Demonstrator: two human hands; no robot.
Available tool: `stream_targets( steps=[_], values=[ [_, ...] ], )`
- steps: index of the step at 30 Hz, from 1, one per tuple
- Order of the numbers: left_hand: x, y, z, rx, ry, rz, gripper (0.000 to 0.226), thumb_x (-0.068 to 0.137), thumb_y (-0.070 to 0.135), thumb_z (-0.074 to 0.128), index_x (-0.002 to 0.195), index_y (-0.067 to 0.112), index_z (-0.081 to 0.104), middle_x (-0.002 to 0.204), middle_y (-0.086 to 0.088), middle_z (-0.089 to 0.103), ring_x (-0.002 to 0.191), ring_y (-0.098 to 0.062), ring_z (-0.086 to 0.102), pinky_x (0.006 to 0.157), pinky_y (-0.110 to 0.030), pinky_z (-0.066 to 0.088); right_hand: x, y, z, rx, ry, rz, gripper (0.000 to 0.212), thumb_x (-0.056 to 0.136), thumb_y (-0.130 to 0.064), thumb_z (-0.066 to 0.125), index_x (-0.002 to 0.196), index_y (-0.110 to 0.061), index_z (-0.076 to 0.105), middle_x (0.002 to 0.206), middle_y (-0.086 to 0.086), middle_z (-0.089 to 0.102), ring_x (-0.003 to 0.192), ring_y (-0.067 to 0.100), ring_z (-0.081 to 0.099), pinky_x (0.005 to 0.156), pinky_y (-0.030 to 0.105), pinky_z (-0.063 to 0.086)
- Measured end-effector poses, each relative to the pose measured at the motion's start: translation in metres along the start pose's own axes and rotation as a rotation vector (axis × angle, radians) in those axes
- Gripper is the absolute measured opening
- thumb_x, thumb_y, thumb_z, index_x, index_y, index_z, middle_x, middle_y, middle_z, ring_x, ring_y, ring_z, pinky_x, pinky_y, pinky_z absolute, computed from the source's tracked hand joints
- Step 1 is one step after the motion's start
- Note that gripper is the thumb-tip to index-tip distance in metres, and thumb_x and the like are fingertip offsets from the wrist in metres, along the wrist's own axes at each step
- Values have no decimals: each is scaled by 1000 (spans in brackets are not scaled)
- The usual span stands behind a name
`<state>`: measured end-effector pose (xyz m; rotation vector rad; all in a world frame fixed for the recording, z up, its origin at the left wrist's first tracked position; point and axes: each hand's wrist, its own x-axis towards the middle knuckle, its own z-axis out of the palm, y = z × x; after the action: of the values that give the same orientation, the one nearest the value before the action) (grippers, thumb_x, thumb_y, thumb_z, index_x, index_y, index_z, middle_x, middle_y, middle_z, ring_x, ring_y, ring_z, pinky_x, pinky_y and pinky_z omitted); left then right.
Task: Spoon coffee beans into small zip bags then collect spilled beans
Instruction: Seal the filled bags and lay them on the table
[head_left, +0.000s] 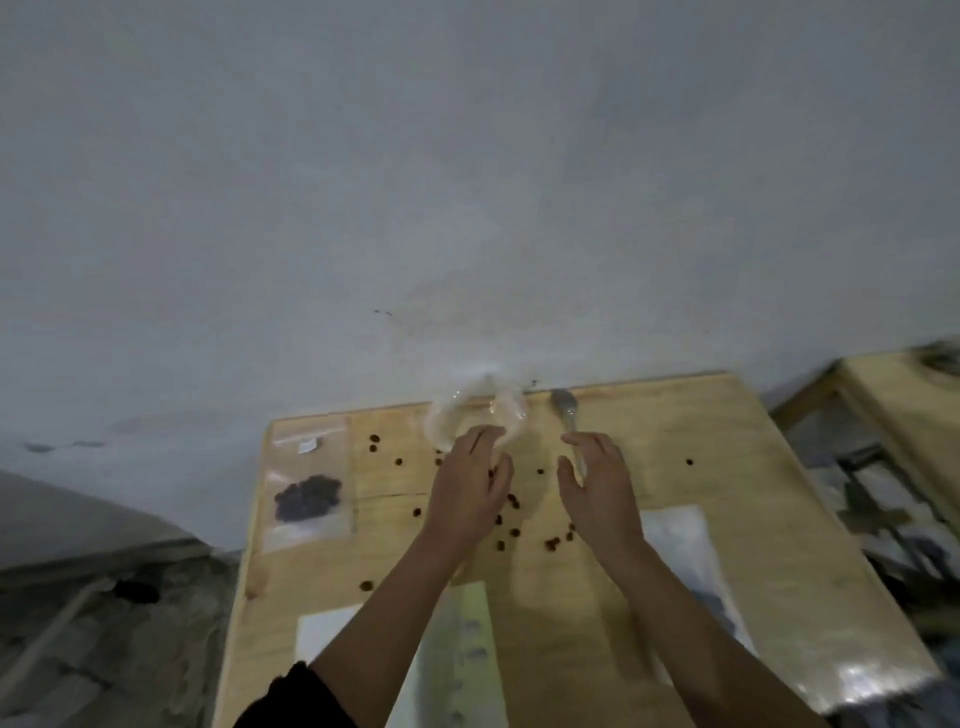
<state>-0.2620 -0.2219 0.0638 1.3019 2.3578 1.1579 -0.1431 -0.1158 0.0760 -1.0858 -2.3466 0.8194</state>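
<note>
Several dark coffee beans (508, 525) lie scattered over the middle of the wooden table (727, 467). My left hand (470, 491) hovers over them, fingers apart, its fingertips close to a clear plastic container (467, 410) lying at the table's far edge. My right hand (597, 486) is open beside it, palm turned inward, holding nothing. A metal spoon (566, 408) lies just beyond its fingertips. A small zip bag (307, 493) with dark beans inside lies flat at the far left of the table.
More clear empty bags (680, 551) lie to the right, and white paper with a pale green strip (467, 654) sits at the near edge. A grey wall stands behind the table. Another wooden table (904, 415) stands to the right; rubble covers the floor at left.
</note>
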Motion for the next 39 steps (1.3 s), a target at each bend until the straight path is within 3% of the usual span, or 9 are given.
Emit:
stream_targets(
  steps=[4, 10, 14, 21, 25, 30, 34, 37, 39],
  values=[
    [-24, 38, 72, -88, -155, 9, 39, 100, 31, 39, 133, 13, 47, 133, -1, 49, 121, -17, 48, 91, -13, 29, -26, 72, -49, -18, 17, 246, 29, 91, -11, 55, 119, -10, 58, 123, 9, 54, 118, 26, 49, 94, 31, 41],
    [-68, 64, 153, -378, -394, -326, 71, 92, 54, 46, 149, 19, 19, 152, -1, 26, 141, -15, 23, 115, -30, 23, -62, 136, -76, -130, -74, 436, 46, 91, -22, 55, 133, -8, 44, 132, 10, 48, 123, 24, 45, 99, 30, 38],
    [-73, 80, 179, -343, -362, -338, 70, 98, 40, 40, 152, 16, 2, 159, 2, 8, 145, -12, 12, 119, -34, 17, -65, 146, -81, -43, -73, 440, 43, 91, -16, 55, 132, -6, 46, 129, 12, 51, 120, 25, 46, 98, 29, 37],
    [-63, 93, 192, -349, -238, -309, 68, 101, 29, 36, 148, 19, -11, 159, -5, 7, 144, -20, 18, 116, -39, 25, -59, 140, -92, 107, 42, 400, 42, 87, -6, 58, 129, -8, 50, 124, 7, 53, 106, 17, 52, 86, 19, 38],
    [-49, 109, 164, -512, -73, -263, 64, 100, 23, 43, 148, 26, 0, 150, 19, 7, 138, 5, 14, 112, -10, 15, -42, 121, -96, 282, 92, 408, 39, 83, -2, 64, 120, -11, 53, 110, 3, 59, 77, 6, 57, 65, 5, 43],
    [-32, 90, 103, -699, 76, -316, 70, 94, 18, 56, 147, 37, 15, 143, -1, 39, 99, -14, 65, 88, -32, 54, -22, 78, -81, 426, 48, 322, 33, 83, -6, 68, 110, -17, 53, 96, -6, 57, 74, 3, 57, 62, 3, 44],
    [-40, 46, 51, -685, 156, -319, 56, 93, 14, 59, 137, 39, 36, 128, -10, 52, 88, -25, 68, 71, -33, 58, -26, 43, -35, 508, -61, 320, 26, 86, -11, 66, 106, -20, 53, 91, -8, 58, 80, 8, 59, 69, 15, 49],
    [-53, 8, 19, -653, 207, -412, 32, 93, 6, 57, 113, 30, 58, 122, -12, 57, 81, -23, 69, 67, -28, 56, -41, 32, 5, 509, -196, 369, 15, 90, -16, 59, 104, -21, 55, 94, -3, 61, 88, 20, 63, 77, 37, 55],
    [-61, -15, 0, -684, 257, -504, 25, 94, 2, 53, 109, 21, 60, 118, -7, 60, 75, -19, 70, 67, -26, 56, -55, 29, 26, 475, -309, 388, 12, 90, -13, 60, 100, -18, 57, 94, 2, 63, 90, 23, 63, 78, 37, 55]
  ],
)
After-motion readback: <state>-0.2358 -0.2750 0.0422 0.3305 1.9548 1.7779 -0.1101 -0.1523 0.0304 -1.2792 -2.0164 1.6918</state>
